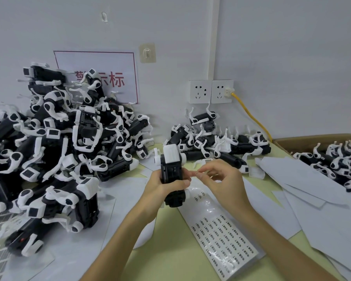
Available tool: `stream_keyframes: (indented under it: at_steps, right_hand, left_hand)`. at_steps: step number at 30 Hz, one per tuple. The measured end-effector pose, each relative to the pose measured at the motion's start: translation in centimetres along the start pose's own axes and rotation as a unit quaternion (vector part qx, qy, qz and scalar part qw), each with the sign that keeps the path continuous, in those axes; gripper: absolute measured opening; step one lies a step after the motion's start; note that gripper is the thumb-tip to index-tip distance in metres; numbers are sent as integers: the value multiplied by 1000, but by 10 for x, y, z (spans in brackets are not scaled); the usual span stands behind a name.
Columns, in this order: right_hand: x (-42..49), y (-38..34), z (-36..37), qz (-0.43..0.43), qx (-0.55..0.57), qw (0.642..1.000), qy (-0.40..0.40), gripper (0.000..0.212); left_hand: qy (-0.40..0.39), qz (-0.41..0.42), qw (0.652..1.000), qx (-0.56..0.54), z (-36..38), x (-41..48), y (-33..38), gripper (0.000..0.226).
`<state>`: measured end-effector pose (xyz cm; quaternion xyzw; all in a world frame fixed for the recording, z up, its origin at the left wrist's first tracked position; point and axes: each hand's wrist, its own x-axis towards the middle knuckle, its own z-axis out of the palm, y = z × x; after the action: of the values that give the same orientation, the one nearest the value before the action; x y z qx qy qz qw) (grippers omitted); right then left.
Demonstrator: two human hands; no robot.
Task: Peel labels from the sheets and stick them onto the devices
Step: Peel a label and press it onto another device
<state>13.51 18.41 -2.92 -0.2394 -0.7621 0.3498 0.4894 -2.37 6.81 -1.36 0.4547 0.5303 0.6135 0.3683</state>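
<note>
Above the pale green table [170, 250], my left hand [160, 186] grips one black-and-white device [171, 169] upright, fingers curled round its lower body. My right hand [221, 179] sits just beside it, thumb and forefinger pinched on a tiny label [197, 173], too small for me to read; the other fingers are loosely bent. The label sheet [221, 232] lies flat on the table under my right wrist, its near rows full of printed labels and its far end looking bare. I judge I am between peeling and sticking: the label is off the sheet but not yet on the device. The next move calls for carrying it across the small gap, squaring it to the device's face and pressing it down without a crease. A big pile of devices [59, 138] waits on my left, and a smaller heap [211, 142] lies behind.
</note>
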Motion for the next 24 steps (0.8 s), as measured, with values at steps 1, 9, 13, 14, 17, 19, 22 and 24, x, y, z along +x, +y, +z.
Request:
stream_keyframes:
  at_steps: [1,9,13,14,17,19,22,24]
  right_hand:
    - [0,0,0,0,-3,1000,-2,13]
    - [-1,0,2,2,-18,1000,-10,13]
    - [-1,2,3,-13,-39,999,-16,14]
    - [-1,2,3,-17,-44,999,-14,16]
    - [-2,2,3,-33,-62,997,-15,18]
    - [-3,1,3,-53,-70,996,-13,18]
    - [-4,0,3,-82,-81,993,-11,20]
    - [-5,-1,4,-89,-87,992,-11,22]
  left_hand:
    - [-4,0,1000,1,0,0,0,32]
    - [-11,7,1000,0,-1,1,-2,42]
    - [-11,2,1000,-4,0,0,-3,39]
    - [-12,0,1000,-5,0,0,-3,38]
    - [-4,-7,1000,-4,2,0,-3,34]
    - [13,-11,1000,-8,4,1,-4,34]
    - [29,-14,999,-6,8,2,-4,40]
    - [30,-19,999,-17,10,2,-4,45]
